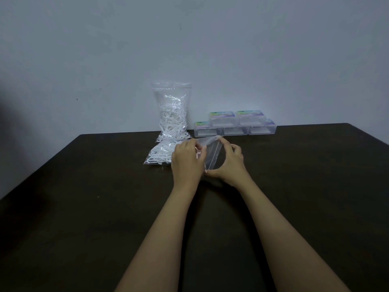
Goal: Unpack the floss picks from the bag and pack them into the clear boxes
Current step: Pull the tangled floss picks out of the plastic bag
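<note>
Dark brown tabletop (84,207): two clear plastic bags of white floss picks — upright bag (172,110), lying bag (162,153) — and five clear lidded boxes (222,121), three under two. Left hand (186,160) and right hand (229,163) pinch the lying bag's mouth; box labels unreadable.

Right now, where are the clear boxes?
In the head view the clear boxes are stacked at the table's far edge, right of the upright bag of floss picks, beyond the flat bag that the left hand and right hand hold.
</note>
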`<state>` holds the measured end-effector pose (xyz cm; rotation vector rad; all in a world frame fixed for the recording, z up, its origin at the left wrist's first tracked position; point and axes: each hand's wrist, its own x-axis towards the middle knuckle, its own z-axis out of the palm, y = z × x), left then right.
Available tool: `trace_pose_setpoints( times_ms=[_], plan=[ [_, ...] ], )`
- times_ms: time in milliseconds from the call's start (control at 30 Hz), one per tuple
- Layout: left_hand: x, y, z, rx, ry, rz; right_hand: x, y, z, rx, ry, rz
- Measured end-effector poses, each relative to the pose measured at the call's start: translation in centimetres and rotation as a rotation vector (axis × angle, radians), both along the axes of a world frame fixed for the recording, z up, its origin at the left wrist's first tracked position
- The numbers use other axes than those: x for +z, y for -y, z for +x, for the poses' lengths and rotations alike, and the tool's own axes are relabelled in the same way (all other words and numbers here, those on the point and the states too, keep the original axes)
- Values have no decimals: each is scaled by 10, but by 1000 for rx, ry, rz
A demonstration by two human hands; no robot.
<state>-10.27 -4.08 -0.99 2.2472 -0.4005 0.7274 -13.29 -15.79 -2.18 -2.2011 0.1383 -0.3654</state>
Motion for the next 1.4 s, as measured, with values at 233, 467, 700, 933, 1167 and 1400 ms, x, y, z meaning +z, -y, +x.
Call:
trace_pose_setpoints(
  times_ms=[233,467,700,933,1167,1400],
  plan=[
    [13,-6,-3,214,-543,-843,4,-2,-2,9,-8,73],
    [20,-7,-6,-130,-996,-1238,5,-2,4,15,35,227],
    [17,-21,0,-227,-844,-1584,9,1,-1,106,122,430],
    [11,-32,3,-389,-900,-1593,14,5,-8,147,113,434],
    [6,-37,13,-477,-693,-1648,10,6,-4,54,112,444],
    [4,-36,15,-594,-589,-1542,11,-3,-3,59,36,602]
  ],
)
